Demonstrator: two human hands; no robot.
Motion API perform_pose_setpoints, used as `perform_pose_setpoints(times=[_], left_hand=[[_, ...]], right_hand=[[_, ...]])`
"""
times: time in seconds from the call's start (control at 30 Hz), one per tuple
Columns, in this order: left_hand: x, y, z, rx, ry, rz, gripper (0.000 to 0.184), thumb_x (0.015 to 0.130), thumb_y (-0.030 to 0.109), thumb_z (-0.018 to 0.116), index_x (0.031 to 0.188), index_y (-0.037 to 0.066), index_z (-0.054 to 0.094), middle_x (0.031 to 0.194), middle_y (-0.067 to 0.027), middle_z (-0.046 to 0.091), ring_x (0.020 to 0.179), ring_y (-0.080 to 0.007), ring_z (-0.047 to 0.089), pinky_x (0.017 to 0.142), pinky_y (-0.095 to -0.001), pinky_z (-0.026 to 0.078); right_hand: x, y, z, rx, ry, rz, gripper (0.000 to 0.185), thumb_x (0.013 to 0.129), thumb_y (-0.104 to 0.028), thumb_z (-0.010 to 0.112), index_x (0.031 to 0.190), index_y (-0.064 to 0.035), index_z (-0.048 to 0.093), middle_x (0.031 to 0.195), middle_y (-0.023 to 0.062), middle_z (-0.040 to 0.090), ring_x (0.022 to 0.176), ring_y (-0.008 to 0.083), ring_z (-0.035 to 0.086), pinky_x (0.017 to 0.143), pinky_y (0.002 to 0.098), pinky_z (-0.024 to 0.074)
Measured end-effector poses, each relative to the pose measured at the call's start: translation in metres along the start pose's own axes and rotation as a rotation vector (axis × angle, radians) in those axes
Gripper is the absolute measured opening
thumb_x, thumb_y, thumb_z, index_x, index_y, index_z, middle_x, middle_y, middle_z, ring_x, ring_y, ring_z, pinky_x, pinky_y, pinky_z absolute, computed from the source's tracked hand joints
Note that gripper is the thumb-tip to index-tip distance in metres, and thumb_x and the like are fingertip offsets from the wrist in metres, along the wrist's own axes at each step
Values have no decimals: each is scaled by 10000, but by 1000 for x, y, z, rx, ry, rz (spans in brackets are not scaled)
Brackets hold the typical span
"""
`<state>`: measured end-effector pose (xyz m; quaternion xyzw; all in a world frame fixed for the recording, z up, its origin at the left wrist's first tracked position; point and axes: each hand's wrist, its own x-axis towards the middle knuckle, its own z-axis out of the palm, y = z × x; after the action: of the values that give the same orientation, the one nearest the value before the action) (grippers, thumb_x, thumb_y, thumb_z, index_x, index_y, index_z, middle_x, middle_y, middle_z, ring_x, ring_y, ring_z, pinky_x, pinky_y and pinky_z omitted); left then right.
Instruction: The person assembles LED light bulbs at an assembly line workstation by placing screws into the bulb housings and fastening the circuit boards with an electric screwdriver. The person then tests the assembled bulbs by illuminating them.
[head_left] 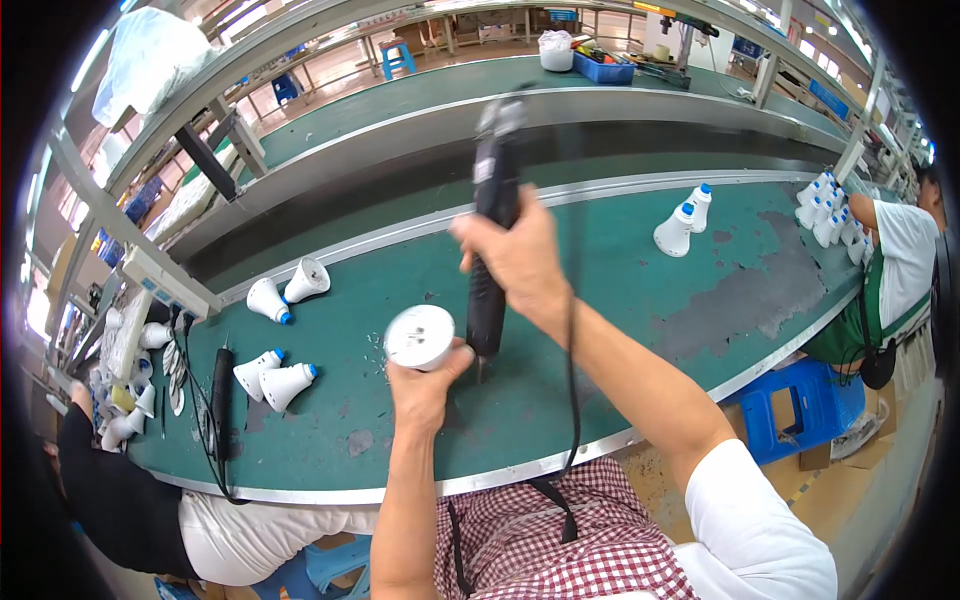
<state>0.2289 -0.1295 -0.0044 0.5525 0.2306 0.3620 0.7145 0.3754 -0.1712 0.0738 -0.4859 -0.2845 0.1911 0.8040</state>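
Observation:
My left hand [418, 395] grips a white bulb housing [420, 338], its round open face turned up and dark spots showing inside. Closed around a black electric screwdriver [487, 312] is my right hand [522, 255]. The screwdriver stands nearly upright with its bit pointing down, just right of the housing and apart from its face. Its upper end is blurred, and a black cord hangs past my right forearm. On the green bench to the left lie more white housings [288, 387] with blue tips, in two pairs.
Another black screwdriver [222, 395] with cords lies on the bench [540, 400] at left. Two housings [674, 232] stand at right, with a cluster [826, 215] farther off. Co-workers sit on both sides. A metal rail [400, 232] edges the bench's far side; a blue stool [800, 408] is at right.

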Motion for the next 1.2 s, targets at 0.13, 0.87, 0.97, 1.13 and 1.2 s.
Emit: perform_pose_setpoints(times=[0.13,0.87,0.97,1.13,1.2], left_hand=[[15,2,-26,-61,460,216,318,656,-31,678,933,9,528,841,-64,553,702,-140,532,617,-251,455],[13,-2,-18,-24,173,-115,466,602,-46,672,984,2,409,768,-72,511,585,-154,538,502,-268,478],[13,-3,-18,-64,142,-108,361,612,-39,675,892,12,452,761,-67,519,631,-171,578,545,-274,506],[12,-3,-22,17,14,-108,344,607,60,694,879,23,486,718,-54,528,626,-160,552,595,-288,465],[14,-10,-21,-264,-56,-105,255,637,39,701,788,30,496,659,-45,526,576,-157,545,542,-262,450]], right_hand=[[-1,-37,-2,353,106,-183,391,678,9,617,1024,8,435,831,92,533,621,173,561,536,293,464],[-21,9,-13,131,-60,-78,340,655,40,598,969,15,470,815,73,539,606,140,551,558,269,464],[-22,-2,-15,286,-63,-118,335,661,53,586,973,12,475,831,82,537,622,150,552,581,283,468],[-27,-17,-17,389,-56,-85,394,649,81,543,1019,-24,461,877,82,498,629,150,512,605,282,454],[-23,-13,-22,362,-78,-120,374,684,67,526,1037,-24,440,898,68,478,646,128,496,604,271,446]])
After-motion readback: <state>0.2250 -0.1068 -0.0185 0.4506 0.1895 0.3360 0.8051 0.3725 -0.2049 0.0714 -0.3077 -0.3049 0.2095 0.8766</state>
